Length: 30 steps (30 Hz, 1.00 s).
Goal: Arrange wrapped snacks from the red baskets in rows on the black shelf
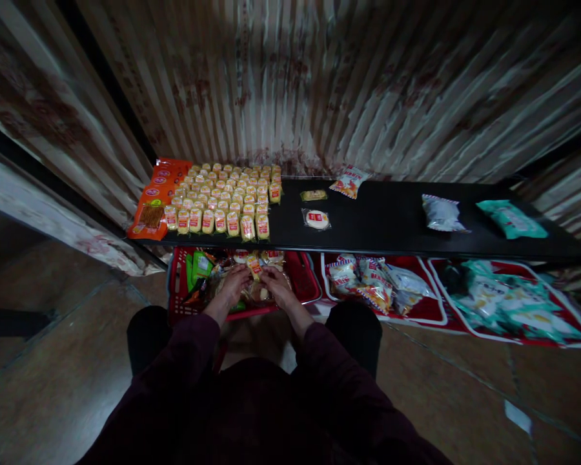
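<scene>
- My left hand [233,279] and right hand [274,281] pinch a small yellow snack packet [254,265] over the red basket [306,276].
- I judge it light, crinkly, slippery and crushable; I'd hold its sealed edges.

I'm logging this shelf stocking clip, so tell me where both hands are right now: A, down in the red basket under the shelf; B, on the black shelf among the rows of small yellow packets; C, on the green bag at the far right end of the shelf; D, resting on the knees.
A: the left hand and right hand are both down in the red basket, meeting at a small yellow packet below the black shelf.
</scene>
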Available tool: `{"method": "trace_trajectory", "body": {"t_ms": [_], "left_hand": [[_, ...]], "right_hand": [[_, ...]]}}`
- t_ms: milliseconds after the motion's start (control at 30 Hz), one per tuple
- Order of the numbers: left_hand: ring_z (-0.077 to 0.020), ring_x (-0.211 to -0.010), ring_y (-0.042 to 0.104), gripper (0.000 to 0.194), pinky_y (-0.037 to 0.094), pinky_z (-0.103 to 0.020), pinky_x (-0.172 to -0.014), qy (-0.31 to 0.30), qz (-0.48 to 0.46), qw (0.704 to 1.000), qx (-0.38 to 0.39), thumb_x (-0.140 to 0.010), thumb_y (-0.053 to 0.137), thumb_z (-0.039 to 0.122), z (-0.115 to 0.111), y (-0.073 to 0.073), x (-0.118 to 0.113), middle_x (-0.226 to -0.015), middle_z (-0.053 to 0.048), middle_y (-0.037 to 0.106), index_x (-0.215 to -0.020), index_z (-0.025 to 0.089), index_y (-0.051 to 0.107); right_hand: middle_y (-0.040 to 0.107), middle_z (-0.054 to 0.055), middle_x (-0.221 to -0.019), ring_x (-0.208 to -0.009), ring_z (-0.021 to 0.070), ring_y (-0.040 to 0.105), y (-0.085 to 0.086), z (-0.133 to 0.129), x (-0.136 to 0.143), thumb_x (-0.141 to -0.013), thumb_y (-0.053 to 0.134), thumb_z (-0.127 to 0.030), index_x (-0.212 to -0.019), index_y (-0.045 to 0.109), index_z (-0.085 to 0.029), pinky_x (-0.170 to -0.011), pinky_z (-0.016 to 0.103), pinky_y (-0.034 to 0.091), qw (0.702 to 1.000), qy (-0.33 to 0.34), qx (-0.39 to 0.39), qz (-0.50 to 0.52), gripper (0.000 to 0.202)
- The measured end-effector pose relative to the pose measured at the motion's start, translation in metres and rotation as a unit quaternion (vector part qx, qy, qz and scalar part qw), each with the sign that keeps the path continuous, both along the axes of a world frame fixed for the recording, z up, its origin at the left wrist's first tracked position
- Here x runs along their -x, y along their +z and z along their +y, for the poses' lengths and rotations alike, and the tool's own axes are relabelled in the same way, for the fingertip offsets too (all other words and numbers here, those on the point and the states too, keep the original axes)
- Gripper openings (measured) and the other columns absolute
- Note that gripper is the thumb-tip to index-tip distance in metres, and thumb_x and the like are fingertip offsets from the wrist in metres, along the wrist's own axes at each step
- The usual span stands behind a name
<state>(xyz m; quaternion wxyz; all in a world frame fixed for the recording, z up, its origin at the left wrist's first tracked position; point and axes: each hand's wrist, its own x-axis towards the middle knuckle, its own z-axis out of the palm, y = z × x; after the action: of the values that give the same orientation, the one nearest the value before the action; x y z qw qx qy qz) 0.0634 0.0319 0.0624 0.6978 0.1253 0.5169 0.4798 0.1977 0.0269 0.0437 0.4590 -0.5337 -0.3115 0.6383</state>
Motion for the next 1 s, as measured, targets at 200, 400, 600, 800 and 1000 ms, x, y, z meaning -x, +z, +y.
{"method": "trace_trajectory", "body": {"t_ms": [200,400,600,800,1000], "left_hand": [[-0.0107,-0.059,0.06,0.018,0.046,-0.022,-0.061,0.019,0.031,0.999,-0.02,-0.07,0.066,0.008,-0.006,0.018,-0.006,-0.066,0.0,0.064,-0.084,0.017,0.058],[-0.0107,-0.065,0.06,0.024,0.047,-0.023,-0.064,0.057,0.095,0.993,-0.052,-0.069,0.068,0.01,-0.009,0.025,-0.018,-0.077,0.0,0.063,-0.086,0.019,0.053],[-0.0121,-0.076,0.06,0.018,0.047,-0.022,-0.067,0.055,0.125,0.985,-0.102,-0.071,0.064,0.008,-0.003,0.042,-0.031,-0.084,0.0,0.062,-0.08,0.02,0.055],[-0.016,-0.086,0.059,0.019,0.047,-0.024,-0.075,0.066,0.114,0.985,-0.113,-0.07,0.064,0.006,0.005,0.055,-0.042,-0.081,-0.001,0.062,-0.078,0.021,0.057],[-0.0153,-0.086,0.058,0.014,0.044,-0.024,-0.082,0.049,0.168,0.971,-0.163,-0.071,0.064,0.006,0.007,0.06,-0.05,-0.082,-0.002,0.064,-0.076,0.019,0.062]], "right_hand": [[0.064,0.001,-0.086,-0.078,0.0157,0.059,0.017,-0.007,-0.002,-0.053,0.076,-0.051,-0.081,0.061,-0.021,-0.066,0.027,0.048,0.999,-0.02,-0.006,0.036,0.043],[0.065,0.002,-0.084,-0.075,0.0151,0.058,0.03,-0.012,-0.008,-0.051,0.079,-0.046,-0.083,0.063,-0.02,-0.066,0.027,0.047,0.998,-0.048,-0.024,0.043,0.044],[0.067,0.001,-0.083,-0.077,0.0164,0.061,0.045,-0.009,-0.015,-0.055,0.077,-0.043,-0.092,0.064,-0.022,-0.071,0.03,0.048,0.994,-0.073,-0.054,0.06,0.045],[0.067,0.003,-0.093,-0.088,0.0208,0.062,0.061,-0.005,-0.021,-0.058,0.075,-0.044,-0.098,0.065,-0.023,-0.078,0.034,0.049,0.991,-0.079,-0.089,0.061,0.046],[0.067,0.002,-0.099,-0.09,0.0203,0.061,0.072,-0.005,-0.022,-0.061,0.074,-0.041,-0.099,0.065,-0.024,-0.079,0.031,0.049,0.987,-0.096,-0.126,0.042,0.042]]}}
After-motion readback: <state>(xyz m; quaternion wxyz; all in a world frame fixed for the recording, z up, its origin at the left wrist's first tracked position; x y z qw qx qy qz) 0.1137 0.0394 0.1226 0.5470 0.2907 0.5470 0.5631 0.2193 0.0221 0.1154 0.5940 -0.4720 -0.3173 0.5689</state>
